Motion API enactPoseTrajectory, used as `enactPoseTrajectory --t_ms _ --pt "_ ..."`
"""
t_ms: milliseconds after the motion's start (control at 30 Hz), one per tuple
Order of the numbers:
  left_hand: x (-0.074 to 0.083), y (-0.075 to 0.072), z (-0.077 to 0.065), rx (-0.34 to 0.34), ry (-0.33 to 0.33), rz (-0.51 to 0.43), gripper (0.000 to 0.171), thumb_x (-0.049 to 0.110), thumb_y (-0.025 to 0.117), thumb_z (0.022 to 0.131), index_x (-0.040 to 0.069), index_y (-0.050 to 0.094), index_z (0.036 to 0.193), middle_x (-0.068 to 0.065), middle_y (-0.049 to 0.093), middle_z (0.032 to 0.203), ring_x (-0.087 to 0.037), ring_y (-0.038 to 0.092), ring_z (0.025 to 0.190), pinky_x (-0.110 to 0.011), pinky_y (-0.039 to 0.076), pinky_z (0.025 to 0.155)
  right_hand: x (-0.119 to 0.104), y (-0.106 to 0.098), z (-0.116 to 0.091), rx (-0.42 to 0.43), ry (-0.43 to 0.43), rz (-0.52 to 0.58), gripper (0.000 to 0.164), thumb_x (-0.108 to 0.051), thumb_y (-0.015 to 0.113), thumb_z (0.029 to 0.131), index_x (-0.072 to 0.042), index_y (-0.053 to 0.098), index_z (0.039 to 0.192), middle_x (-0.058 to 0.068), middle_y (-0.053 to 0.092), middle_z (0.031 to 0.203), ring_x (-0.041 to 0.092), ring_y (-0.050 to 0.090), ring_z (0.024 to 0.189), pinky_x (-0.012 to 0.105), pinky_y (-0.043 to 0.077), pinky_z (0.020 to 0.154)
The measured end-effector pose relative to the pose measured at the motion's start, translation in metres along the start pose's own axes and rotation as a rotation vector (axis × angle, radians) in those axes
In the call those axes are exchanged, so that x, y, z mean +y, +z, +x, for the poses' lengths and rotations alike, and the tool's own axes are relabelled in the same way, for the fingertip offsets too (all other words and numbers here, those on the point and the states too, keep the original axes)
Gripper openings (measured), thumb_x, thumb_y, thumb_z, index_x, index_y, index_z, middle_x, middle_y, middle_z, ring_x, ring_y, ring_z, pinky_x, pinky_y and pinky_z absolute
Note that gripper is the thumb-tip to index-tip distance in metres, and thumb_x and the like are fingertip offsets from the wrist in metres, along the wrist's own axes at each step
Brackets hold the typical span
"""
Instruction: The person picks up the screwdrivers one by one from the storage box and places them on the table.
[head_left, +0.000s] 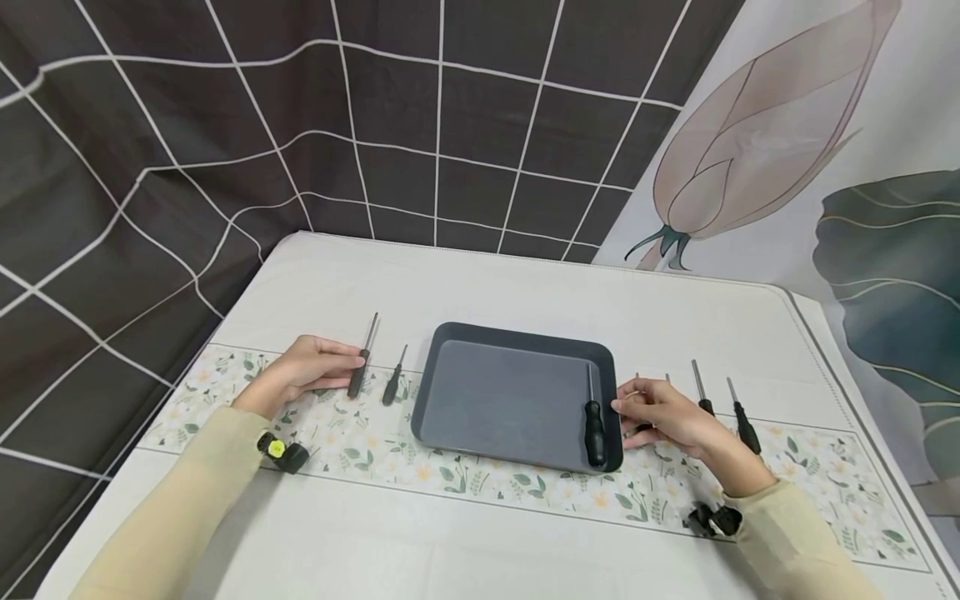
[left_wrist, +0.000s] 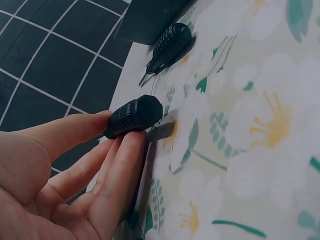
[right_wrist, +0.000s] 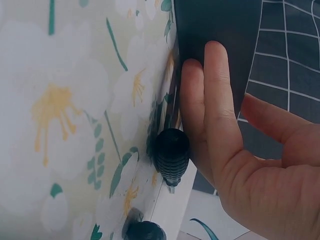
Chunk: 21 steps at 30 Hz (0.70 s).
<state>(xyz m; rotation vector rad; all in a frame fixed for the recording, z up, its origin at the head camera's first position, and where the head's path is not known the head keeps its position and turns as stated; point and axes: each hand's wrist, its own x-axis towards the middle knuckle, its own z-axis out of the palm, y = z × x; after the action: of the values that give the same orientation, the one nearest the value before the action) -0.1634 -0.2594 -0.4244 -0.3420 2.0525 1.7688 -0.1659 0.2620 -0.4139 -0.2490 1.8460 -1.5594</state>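
Note:
My left hand [head_left: 318, 367] pinches the black handle of a screwdriver [head_left: 357, 380] between thumb and fingertips, the shaft pointing away from me. In the left wrist view the handle's blunt end [left_wrist: 149, 111] faces the camera, with a shadow on the cloth beside it. Next to it lies a smaller screwdriver [head_left: 392, 388]. A dark grey rectangular tray [head_left: 480, 400] stands in the middle, with one black-handled screwdriver [head_left: 595, 429] lying along its right side. My right hand [head_left: 663, 412] holds the tray's right rim, its fingers [right_wrist: 216, 80] straight against the outer wall and the thumb at the edge.
Right of the tray lie several more screwdrivers, among them one with a black handle [head_left: 746, 429]; some are partly hidden by the right hand. A floral runner [head_left: 390, 454] crosses the white table [head_left: 360, 525]. Behind hangs a dark gridded curtain [head_left: 390, 108].

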Motion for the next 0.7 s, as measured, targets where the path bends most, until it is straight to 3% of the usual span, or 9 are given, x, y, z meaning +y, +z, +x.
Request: enactPoseTrajectory --t_ms 500,700 --pt "-0.0039 0.0006 0.0033 0.057 -0.001 0.032 0.045 0.005 0.075 0.090 -0.013 0.058 0.128 -0.007 0.074 0.100 -0.012 0.072 0.077 -0.030 0.062 0.078 0.0018 -0.0001 0.0001 -0.010 -0.017 -0.010 0.040 -0.008 0.049 0.106 0.022 0.031 0.127 0.011 0.058 0.092 0.018 0.066 0.079 0.038 0.065 0.076" --pt "0.0008 0.0026 0.0034 0.087 -0.005 0.092 0.043 0.007 0.077 0.089 -0.013 0.061 0.124 -0.009 0.074 0.101 -0.010 0.072 0.075 -0.027 0.063 0.076 0.0010 -0.0003 -0.0001 0.004 -0.003 -0.017 0.040 -0.007 0.048 0.106 0.022 0.031 0.128 0.012 0.057 0.092 0.017 0.065 0.079 0.039 0.065 0.076"
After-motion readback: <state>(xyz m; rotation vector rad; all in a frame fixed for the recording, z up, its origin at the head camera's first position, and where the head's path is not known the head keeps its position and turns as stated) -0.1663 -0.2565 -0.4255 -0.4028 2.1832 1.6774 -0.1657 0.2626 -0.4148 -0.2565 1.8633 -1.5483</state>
